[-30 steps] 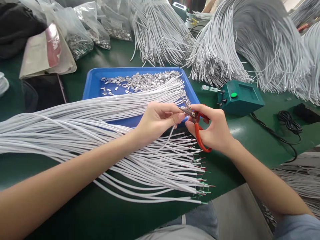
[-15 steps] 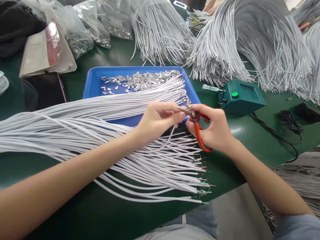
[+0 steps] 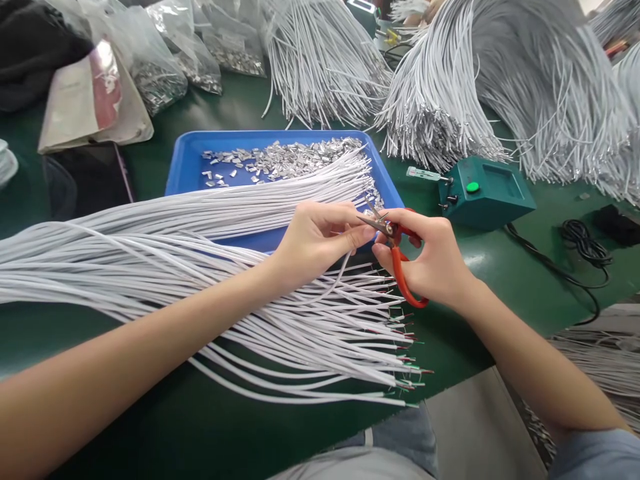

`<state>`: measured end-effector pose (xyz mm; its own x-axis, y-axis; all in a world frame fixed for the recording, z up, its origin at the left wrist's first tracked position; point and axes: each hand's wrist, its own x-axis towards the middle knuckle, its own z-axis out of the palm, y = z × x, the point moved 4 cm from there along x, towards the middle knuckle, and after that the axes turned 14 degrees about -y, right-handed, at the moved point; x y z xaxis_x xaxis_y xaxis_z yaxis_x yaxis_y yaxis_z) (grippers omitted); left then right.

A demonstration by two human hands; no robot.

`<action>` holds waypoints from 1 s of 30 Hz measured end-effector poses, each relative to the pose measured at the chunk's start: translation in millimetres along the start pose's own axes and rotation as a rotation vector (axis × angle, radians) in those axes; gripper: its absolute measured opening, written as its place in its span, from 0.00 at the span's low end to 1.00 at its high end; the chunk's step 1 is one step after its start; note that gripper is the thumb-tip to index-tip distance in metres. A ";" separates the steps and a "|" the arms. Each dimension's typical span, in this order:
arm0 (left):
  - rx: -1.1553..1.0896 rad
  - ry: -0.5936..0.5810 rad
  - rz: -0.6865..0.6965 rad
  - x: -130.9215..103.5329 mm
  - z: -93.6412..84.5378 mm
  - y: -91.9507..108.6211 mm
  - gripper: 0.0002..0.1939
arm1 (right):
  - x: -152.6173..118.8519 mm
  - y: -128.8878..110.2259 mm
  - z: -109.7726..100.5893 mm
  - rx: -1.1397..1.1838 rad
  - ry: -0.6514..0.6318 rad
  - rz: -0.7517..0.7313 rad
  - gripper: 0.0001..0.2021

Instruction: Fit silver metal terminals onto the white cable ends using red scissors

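Note:
My left hand [image 3: 325,233] pinches a white cable [image 3: 341,272] near its end, over the front right part of a blue tray [image 3: 183,157]. Red-handled scissors [image 3: 407,287] are gripped in my right hand [image 3: 433,257], with their blades parted close to my left fingertips. The cable's very end is hidden by my fingers. Small metal pieces [image 3: 300,160] lie in the tray, beside a bundle of white cables [image 3: 240,207] resting across it. Below my hands spreads a second bundle of cables [image 3: 320,347], whose ends show thin red and green wires.
A green device [image 3: 487,197] with a green button stands to the right, its black cord [image 3: 550,267] trailing behind. Large cable bundles [image 3: 320,60] fill the back. Bags of metal parts [image 3: 160,80], a worn booklet [image 3: 75,107] and a dark phone [image 3: 87,180] lie at the left.
Almost nothing differs. The view has shifted slightly; both hands, the cable and the scissors keep nearly the same pose.

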<state>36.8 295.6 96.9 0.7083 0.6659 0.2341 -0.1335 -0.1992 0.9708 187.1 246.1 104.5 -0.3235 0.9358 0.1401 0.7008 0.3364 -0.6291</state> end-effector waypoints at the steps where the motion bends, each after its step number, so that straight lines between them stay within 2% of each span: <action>1: 0.003 -0.001 -0.001 -0.1 -0.1 0.1 0.12 | -0.1 0.2 0.1 -0.005 -0.002 0.002 0.14; 8: 0.023 -0.017 0.026 -1.2 -0.3 1.2 0.09 | -0.9 -1.5 0.7 0.036 -0.025 0.035 0.14; 14: 0.008 -0.086 0.096 0.4 -0.7 0.9 0.09 | -0.7 -1.7 1.5 0.124 -0.057 0.050 0.15; 16: -0.018 -0.046 0.104 0.3 -4.6 -0.7 0.09 | 1.2 2.0 0.7 0.151 -0.074 0.091 0.14; 18: -0.047 0.049 0.112 -0.7 -10.1 -1.7 0.09 | 3.4 5.6 -1.8 0.198 -0.058 0.131 0.11; 20: -0.049 0.114 0.124 -1.9 -12.9 -1.1 0.10 | 4.7 7.3 -6.7 0.305 0.036 0.140 0.08; 21: -0.036 0.111 0.125 -2.1 -12.1 -0.4 0.10 | 4.7 7.2 -9.1 0.376 0.098 0.128 0.08; 24: 0.013 0.018 0.123 -1.9 -4.8 2.2 0.08 | 3.3 4.1 -11.9 0.567 0.210 0.062 0.10; 30: 0.107 -0.095 0.073 -2.2 3.8 4.2 0.08 | 1.7 -2.2 -5.6 0.680 0.145 0.007 0.12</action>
<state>37.4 290.5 100.3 0.7625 0.5767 0.2933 -0.1163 -0.3238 0.9389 188.6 247.6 110.4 -0.1990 0.9582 0.2057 0.1334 0.2344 -0.9629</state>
